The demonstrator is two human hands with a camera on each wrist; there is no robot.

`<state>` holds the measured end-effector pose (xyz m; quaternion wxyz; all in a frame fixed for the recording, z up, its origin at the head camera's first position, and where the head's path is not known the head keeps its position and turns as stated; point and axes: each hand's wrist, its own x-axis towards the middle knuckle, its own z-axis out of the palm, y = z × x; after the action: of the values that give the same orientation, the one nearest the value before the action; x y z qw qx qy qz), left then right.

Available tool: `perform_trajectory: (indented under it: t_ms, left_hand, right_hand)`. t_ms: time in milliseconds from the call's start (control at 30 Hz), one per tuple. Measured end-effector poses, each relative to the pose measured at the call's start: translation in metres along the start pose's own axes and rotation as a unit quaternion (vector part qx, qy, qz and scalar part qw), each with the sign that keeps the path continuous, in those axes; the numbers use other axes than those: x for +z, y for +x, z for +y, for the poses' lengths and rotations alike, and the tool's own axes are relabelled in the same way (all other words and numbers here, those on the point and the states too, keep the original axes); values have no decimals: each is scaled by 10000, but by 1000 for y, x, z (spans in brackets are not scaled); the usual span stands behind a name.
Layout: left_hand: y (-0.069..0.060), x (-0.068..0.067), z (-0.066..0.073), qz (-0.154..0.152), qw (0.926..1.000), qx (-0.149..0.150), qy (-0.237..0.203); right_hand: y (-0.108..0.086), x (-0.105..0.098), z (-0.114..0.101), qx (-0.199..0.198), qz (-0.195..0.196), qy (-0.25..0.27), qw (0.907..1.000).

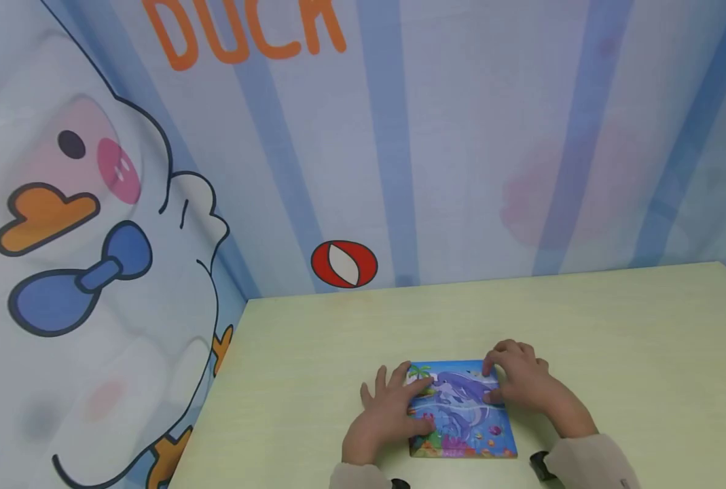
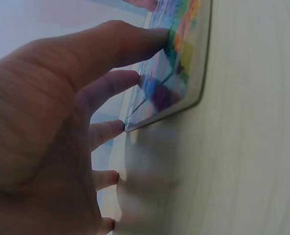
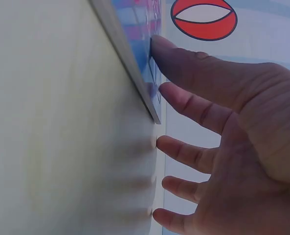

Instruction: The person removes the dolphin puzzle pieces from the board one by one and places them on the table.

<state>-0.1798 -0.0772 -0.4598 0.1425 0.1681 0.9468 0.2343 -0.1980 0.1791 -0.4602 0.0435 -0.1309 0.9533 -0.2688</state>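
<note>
One picture board (image 1: 460, 414) lies flat on the near part of the one table (image 1: 289, 387), between two hands. The left hand (image 1: 382, 415) is spread, its thumb and forefinger touching the board's left part. The right hand (image 1: 526, 382), also spread, touches the far right part with two digits. One printed ball (image 1: 344, 264) shows on the far cloth (image 1: 473, 136).

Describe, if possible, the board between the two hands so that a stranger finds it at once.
Below the striped backdrop lies a pale table. On it, the left hand and right hand touch a flat board. Its blue sea picture with a purple dolphin sets it apart from the plain table.
</note>
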Motion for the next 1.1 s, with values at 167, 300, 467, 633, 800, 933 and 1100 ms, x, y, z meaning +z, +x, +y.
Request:
perform_trajectory:
  t_ms: [167, 300, 467, 633, 800, 933, 1100]
  left_hand:
    - [-1, 1, 0, -5, 10000, -27, -70]
    - [0, 3, -1, -10, 10000, 19, -51]
    - [0, 5, 0, -11, 9999, 32, -105]
    - [0, 4, 1, -20, 9999, 20, -101]
    - [0, 3, 1, -13, 10000, 31, -66]
    - [0, 3, 1, -9, 9999, 11, -101]
    - [0, 2, 1, 24, 9999, -27, -126]
  right_hand:
    - [0, 0, 1, 13, -18, 29, 10000]
    - [0, 0, 2, -10, -78, -11, 10000]
    - [0, -2, 4, -110, -63, -93, 9999]
    - [0, -2, 4, -143, -64, -125, 9998]
    - [1, 0, 3, -173, 39, -196, 9996]
    - [3, 1, 1, -293, 218, -295, 9989]
    - [8, 1, -3, -459, 368, -409, 9974]
